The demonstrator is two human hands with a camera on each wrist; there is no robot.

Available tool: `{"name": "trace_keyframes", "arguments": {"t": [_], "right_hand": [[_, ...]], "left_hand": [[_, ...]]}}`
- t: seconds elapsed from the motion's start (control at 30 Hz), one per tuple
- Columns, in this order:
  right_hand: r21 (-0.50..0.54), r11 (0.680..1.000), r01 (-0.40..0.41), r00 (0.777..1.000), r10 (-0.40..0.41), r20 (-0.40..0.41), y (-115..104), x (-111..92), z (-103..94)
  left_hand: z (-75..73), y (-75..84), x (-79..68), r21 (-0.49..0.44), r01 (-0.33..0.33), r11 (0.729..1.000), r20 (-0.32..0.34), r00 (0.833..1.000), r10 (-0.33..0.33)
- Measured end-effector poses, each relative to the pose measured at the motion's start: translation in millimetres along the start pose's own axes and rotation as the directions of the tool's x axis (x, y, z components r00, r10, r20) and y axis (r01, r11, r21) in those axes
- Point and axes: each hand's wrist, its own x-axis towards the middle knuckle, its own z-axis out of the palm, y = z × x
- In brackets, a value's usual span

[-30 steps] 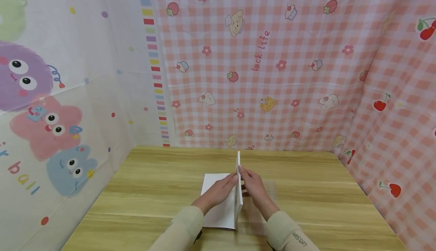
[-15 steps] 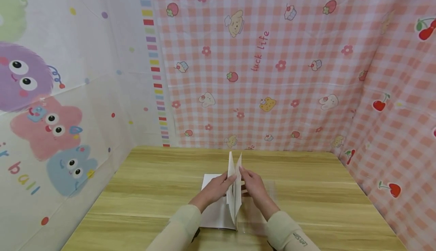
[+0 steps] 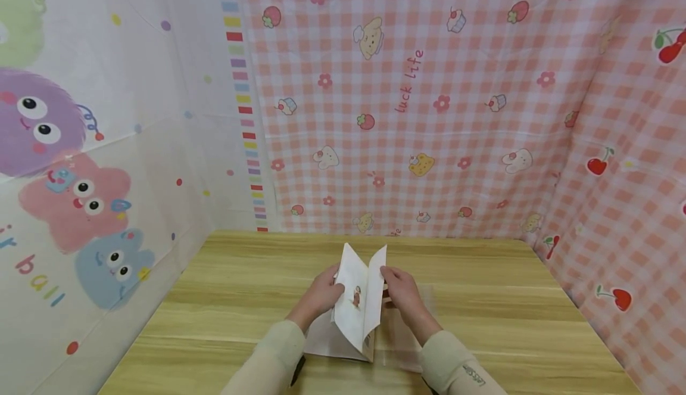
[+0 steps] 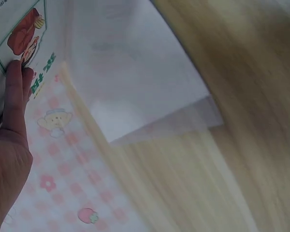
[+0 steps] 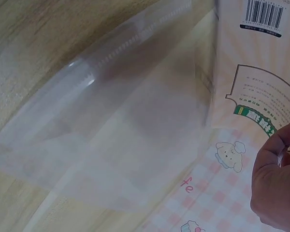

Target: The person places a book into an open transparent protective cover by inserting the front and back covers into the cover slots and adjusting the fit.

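At far left, white cloth [image 3: 177, 85] with cartoon faces beside wooden tabletop [image 3: 482, 299]. Next, left hand [image 3: 320, 294], thumb on inner page, other fingers behind, pinching book's left half. Under that hand, pale flap [image 3: 327, 341] on tabletop. At centre, book [image 3: 358, 317] held up between both hands, pages parted, small figure printed on left page. Then right hand [image 3: 404, 294], fingers curled, gripping outer edge of book's right half; barcode [image 5: 263, 14] on outer face. Beneath right hand, clear plastic [image 3: 402, 341] beside book.
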Motion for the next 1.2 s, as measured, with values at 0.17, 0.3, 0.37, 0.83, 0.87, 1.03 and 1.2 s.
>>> {"name": "trace_keyframes", "arguments": {"t": [0.17,0.3,0.37,0.83,0.87,1.03,1.2], "right_hand": [[-0.007,1.0,-0.001,1.0,0.001,-0.012,0,0,-2.2],[-0.01,1.0,0.001,1.0,-0.001,-0.027,3,1,-2.7],[-0.013,1.0,-0.001,1.0,0.001,-0.031,4,2,-2.6],[-0.069,0.998,0.0,0.998,-0.005,-0.067,12,5,-3.9],[-0.069,0.998,-0.004,0.998,0.0,-0.067,13,6,-3.9],[-0.077,0.997,-0.003,0.998,-0.002,-0.07,15,6,-4.2],[-0.083,0.997,0.005,0.996,-0.012,-0.083,17,7,-4.6]], "left_hand": [[-4.1,-9.8,-2.2,-0.005,-0.04,0.999,-0.034,0.999,0.04],[-8.7,-18.7,-4.5,-0.044,-0.013,0.999,-0.027,1.0,0.012],[-11.8,-22.5,-6.8,-0.057,0.012,0.998,-0.02,1.0,-0.013],[-14.2,-43.4,-20.1,0.542,0.072,0.837,-0.055,0.997,-0.05],[-12.6,-42.2,-18.3,0.526,0.054,0.849,-0.039,0.998,-0.04],[-4.9,-32.4,-11.2,0.43,-0.026,0.902,0.054,0.999,0.003],[2.3,-16.0,-8.9,0.361,-0.08,0.929,0.141,0.99,0.03]]}}
